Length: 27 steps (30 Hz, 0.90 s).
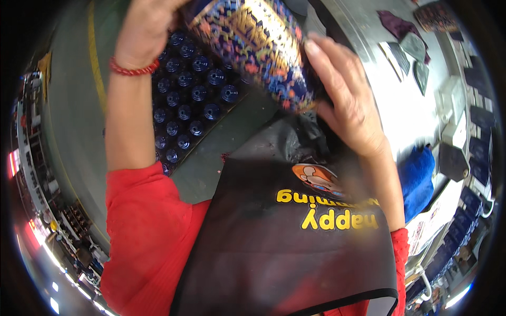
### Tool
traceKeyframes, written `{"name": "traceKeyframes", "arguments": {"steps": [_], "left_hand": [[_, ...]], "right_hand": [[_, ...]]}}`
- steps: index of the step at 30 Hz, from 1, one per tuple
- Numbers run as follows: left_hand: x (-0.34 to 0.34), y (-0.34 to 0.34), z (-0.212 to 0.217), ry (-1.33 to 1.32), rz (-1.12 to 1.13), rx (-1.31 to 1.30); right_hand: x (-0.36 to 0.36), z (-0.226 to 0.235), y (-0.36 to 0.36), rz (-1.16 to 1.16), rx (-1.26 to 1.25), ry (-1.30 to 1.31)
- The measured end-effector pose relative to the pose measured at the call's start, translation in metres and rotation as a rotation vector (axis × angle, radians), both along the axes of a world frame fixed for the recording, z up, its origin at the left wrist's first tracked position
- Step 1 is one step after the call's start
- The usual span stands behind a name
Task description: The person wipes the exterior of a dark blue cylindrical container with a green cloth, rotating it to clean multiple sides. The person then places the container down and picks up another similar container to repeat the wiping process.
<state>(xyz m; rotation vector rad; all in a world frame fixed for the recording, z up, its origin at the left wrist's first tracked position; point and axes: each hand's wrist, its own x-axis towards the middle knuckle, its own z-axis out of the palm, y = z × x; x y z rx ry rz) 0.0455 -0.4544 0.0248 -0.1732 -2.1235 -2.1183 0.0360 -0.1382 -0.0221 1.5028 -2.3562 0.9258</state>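
A dark blue cylindrical container (255,50) with a colourful speckled pattern and a gold panel is held aslant between my hands. At its upper left end is my left hand (145,31), slightly blurred, its fingers partly hidden and cut off by the frame's top edge. My right hand (345,89) grips the lower right end, fingers along the side and thumb beneath. Below, to the left, several dark blue round pieces (183,111) with shiny ringed tops stand in rows on a dark tray. Which exact kind of container it is, I cannot tell.
A black apron (253,237) with yellow lettering covers my front. To the right, a bright worktop (387,100) bears dark cloth pieces (414,47) and a blue cloth (418,179). On the left lies a grey-green floor (71,105) with a yellow line; shelving runs along the far left.
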Motion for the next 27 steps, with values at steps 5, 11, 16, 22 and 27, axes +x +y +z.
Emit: {"name": "traceKeyframes", "arguments": {"steps": [5,11,16,22,27], "left_hand": [[-0.023,-0.036,0.008,0.214,0.265,-0.57],[-0.072,-0.103,-0.121,0.328,0.572,-1.309],[-0.098,-0.172,-0.247,-0.089,0.58,-1.46],[-0.112,-0.203,-0.358,-0.421,0.613,-1.366],[-0.123,-0.207,-0.426,-0.691,0.643,-1.28]], "right_hand": [[-0.038,0.017,-0.018,-0.201,0.065,0.138],[-0.062,-0.002,-0.002,-0.546,0.421,0.19],[-0.066,-0.013,-0.003,-0.537,0.597,0.197],[-0.069,-0.014,-0.004,-0.513,0.623,0.148],[-0.069,-0.016,-0.002,-0.488,0.627,0.148]]}}
